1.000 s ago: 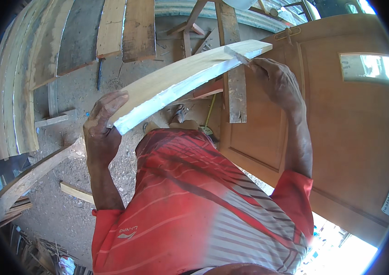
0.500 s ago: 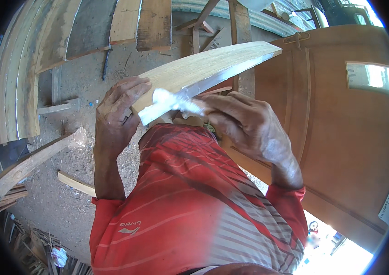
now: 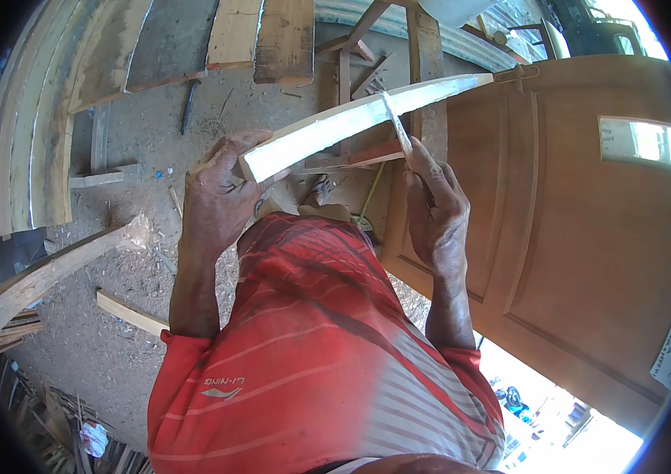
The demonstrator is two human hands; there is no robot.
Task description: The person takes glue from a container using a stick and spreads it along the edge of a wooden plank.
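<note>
Left hand wrapped tight around the near end of a pale curved wood strip, fingers curled over its top edge. Strip runs from that hand up and away to the right, far end over the brown panelled door. Right hand closed on a thin blade-like tool, tip touching the strip about midway along; can't tell exactly what the tool is. Red striped shirt just below both hands. Left of the left hand: sawdust-covered ground, loose planks and offcuts.
</note>
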